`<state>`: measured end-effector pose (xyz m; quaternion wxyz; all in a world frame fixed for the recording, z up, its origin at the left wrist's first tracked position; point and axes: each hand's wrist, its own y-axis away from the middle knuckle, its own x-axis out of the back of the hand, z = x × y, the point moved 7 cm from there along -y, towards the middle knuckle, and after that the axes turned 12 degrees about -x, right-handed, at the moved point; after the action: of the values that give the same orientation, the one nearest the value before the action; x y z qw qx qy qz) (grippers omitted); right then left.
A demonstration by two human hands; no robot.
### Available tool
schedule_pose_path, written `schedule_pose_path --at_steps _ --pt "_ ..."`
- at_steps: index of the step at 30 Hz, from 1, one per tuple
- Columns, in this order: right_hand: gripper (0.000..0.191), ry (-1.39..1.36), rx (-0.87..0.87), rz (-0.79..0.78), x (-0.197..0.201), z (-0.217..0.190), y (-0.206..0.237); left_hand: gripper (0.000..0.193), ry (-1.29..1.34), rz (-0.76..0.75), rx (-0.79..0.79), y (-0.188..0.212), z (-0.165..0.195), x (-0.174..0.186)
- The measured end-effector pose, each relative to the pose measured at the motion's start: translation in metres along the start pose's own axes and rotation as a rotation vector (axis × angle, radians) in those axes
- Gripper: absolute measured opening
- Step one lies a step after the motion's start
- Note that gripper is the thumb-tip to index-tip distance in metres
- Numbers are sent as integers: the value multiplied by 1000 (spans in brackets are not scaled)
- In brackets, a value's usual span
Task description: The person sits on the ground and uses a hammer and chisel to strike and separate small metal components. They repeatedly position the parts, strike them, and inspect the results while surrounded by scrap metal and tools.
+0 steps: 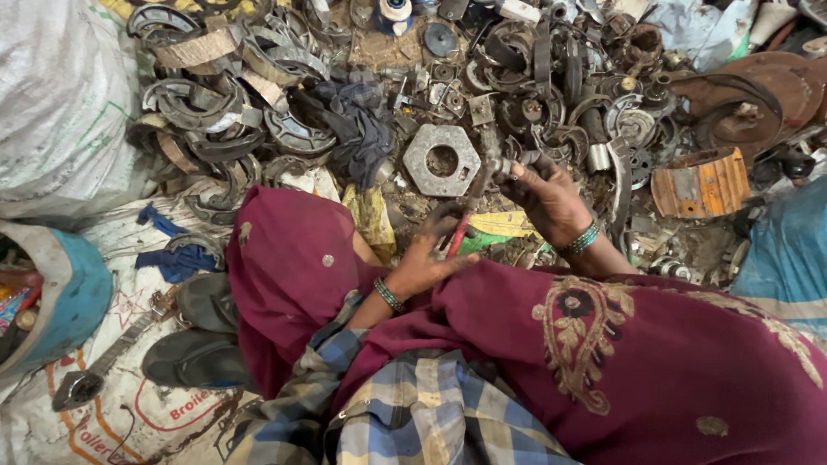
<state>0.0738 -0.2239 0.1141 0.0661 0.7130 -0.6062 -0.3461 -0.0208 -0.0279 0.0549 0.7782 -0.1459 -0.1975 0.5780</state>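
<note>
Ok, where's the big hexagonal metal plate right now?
In the head view the hexagonal plate lies on the scrap pile at centre, just left of the right hand and right of the dark cloth.

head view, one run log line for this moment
left hand grips red-handled pliers | right hand holds small metal part at tip | hexagonal plate beside
</note>
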Motion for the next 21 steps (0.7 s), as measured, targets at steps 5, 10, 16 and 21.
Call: schedule_pose_path --at_steps 5,10,16,21 --pt "19 121 74 -75 -8 -6 5 74 -72 -20 56 1 -1 -1" --pt "22 275 158 6 -11 -16 12 78 -53 -95 186 2 -2 -3" --pt "25 306 191 19 -15 -16 15 87 54 -55 306 2 5 2" --pt "24 255 166 52 -7 -5 10 107 182 9 188 -2 3 7"
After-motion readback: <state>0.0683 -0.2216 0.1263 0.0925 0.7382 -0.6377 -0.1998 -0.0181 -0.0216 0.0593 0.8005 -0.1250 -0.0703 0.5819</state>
